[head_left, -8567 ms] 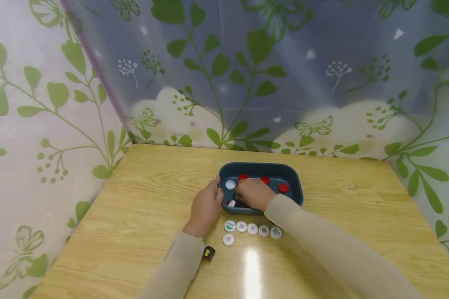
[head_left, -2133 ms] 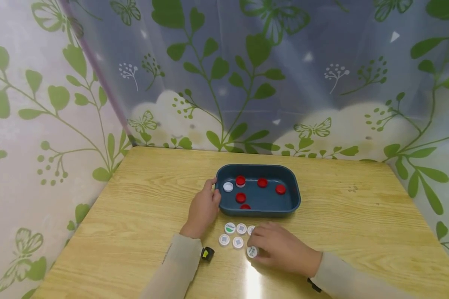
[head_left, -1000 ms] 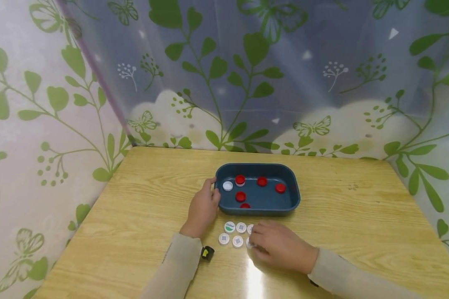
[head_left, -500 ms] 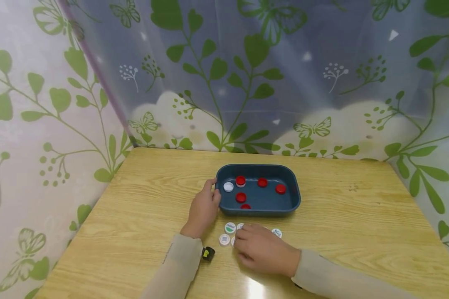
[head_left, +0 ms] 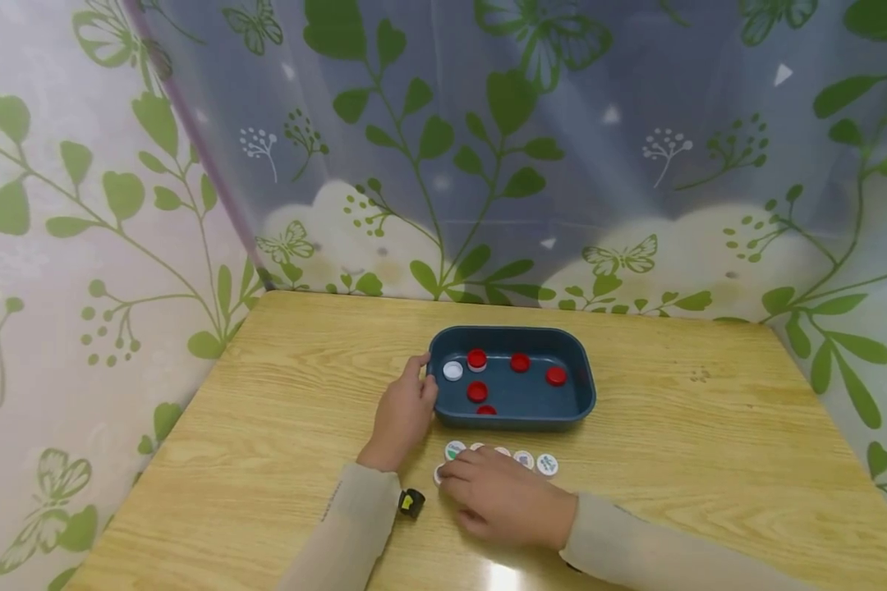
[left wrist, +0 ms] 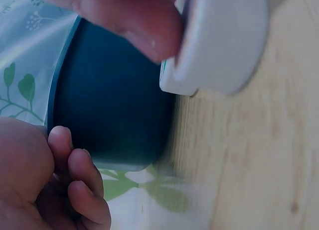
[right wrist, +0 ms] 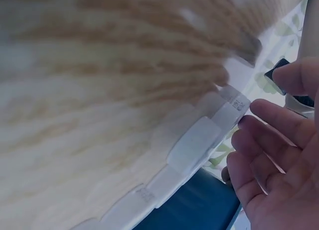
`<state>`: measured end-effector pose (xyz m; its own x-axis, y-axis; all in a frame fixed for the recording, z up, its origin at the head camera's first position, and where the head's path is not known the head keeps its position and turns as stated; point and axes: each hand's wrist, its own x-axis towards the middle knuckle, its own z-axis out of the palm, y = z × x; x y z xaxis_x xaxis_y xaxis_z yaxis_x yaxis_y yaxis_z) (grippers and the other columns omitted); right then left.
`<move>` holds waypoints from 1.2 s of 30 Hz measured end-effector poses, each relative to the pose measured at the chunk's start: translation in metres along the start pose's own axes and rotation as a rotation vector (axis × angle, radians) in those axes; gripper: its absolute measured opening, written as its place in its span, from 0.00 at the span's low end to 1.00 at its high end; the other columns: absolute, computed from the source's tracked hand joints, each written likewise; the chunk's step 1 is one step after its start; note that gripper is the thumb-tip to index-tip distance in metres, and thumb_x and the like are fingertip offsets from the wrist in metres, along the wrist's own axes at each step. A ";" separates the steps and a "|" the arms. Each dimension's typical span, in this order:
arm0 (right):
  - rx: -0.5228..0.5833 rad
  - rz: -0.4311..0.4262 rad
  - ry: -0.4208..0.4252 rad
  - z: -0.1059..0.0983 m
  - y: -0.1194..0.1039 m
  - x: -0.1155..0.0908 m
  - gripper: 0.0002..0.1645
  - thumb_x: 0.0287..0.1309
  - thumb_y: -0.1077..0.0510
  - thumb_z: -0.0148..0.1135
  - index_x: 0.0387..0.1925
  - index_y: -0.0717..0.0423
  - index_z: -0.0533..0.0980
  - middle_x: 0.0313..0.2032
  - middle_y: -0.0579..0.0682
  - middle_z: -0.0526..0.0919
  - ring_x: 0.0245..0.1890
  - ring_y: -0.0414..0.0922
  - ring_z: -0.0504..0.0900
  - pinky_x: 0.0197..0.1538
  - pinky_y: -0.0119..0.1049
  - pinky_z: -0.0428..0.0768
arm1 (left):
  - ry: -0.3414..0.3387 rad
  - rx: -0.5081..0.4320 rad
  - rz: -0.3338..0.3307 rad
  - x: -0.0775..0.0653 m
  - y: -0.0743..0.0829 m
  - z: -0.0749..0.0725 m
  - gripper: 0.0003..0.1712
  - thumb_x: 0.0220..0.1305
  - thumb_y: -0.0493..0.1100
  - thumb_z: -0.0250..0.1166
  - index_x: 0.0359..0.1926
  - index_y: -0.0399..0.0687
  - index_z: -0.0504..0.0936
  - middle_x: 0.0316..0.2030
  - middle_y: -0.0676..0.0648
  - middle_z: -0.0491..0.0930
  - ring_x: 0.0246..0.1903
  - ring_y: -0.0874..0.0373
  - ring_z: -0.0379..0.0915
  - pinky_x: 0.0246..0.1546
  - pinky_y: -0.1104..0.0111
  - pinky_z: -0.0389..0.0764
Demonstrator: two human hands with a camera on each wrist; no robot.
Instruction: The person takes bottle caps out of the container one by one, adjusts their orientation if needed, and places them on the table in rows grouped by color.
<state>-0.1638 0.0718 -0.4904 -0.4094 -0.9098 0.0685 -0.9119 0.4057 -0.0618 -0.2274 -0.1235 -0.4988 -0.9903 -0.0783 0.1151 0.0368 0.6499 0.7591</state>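
A dark blue tray [head_left: 513, 422] stands on the wooden table. My left hand [head_left: 402, 414] holds its left end, fingers and thumb at the rim; in the left wrist view several of its fingers are curled beside the tray wall. In front of the tray runs a row of white round bottle caps [head_left: 547, 465] with printed tops, one partly green. My right hand [head_left: 506, 497] lies over a nearer row and hides most of it. Its fingertips touch a white cap [head_left: 439, 474] at the left end. The right wrist view shows those fingers loosely bent, thumb apart.
Inside the tray lie several red caps [head_left: 556, 376] and a white cap [head_left: 452, 371] with its hollow side up. A patterned cloth [head_left: 443, 164] hangs behind the table. Each wrist wears a small dark camera band [head_left: 411, 502].
My right hand was in the tray, then put a cap down in the nearer row. It has since slid left along that row. My left hand stays at the tray.
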 end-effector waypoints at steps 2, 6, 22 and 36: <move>0.000 0.008 -0.004 0.000 0.000 0.000 0.20 0.68 0.49 0.63 0.58 0.50 0.81 0.56 0.42 0.82 0.58 0.42 0.77 0.64 0.41 0.75 | -0.004 0.001 0.001 0.000 0.000 0.001 0.25 0.79 0.44 0.53 0.73 0.46 0.69 0.20 0.52 0.75 0.18 0.60 0.72 0.23 0.66 0.73; 0.013 0.000 0.027 -0.001 0.004 -0.001 0.16 0.66 0.51 0.64 0.53 0.50 0.81 0.53 0.43 0.81 0.55 0.42 0.78 0.62 0.40 0.76 | 0.004 0.000 0.005 0.000 0.002 0.000 0.25 0.79 0.43 0.54 0.72 0.46 0.70 0.21 0.52 0.75 0.18 0.60 0.72 0.23 0.66 0.73; 0.041 0.332 0.021 -0.070 0.099 0.068 0.12 0.66 0.56 0.68 0.49 0.54 0.82 0.40 0.49 0.79 0.34 0.44 0.76 0.38 0.40 0.79 | 0.013 0.003 0.021 -0.001 0.001 0.000 0.25 0.79 0.42 0.54 0.72 0.44 0.70 0.22 0.51 0.76 0.19 0.60 0.71 0.22 0.66 0.72; -0.154 0.295 -0.263 -0.033 0.123 0.123 0.17 0.71 0.56 0.64 0.57 0.53 0.80 0.50 0.54 0.82 0.50 0.51 0.84 0.55 0.47 0.83 | -0.003 0.010 0.037 -0.001 -0.001 -0.002 0.24 0.79 0.41 0.53 0.71 0.45 0.70 0.20 0.52 0.74 0.17 0.61 0.70 0.21 0.67 0.72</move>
<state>-0.3270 0.0129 -0.4570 -0.6504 -0.7361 -0.1874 -0.7586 0.6422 0.1101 -0.2266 -0.1251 -0.4984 -0.9886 -0.0518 0.1416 0.0726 0.6597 0.7480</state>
